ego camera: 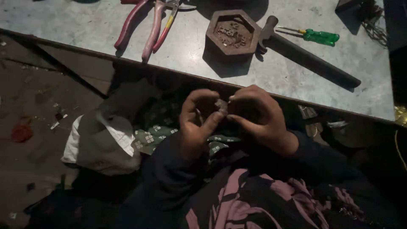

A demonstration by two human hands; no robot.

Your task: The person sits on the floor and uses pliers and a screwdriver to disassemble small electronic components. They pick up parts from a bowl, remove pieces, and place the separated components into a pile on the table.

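Left hand (196, 123) and right hand (258, 118) meet below the table (190, 51) edge, fingertips of both pinched on one small part (221, 105); too dim to tell what it is. Work on it looks under way, not finished. Pliers (146, 23), hexagonal weight (232, 33), hammer (305, 55) and screwdriver (316, 36) lie unused on the table.
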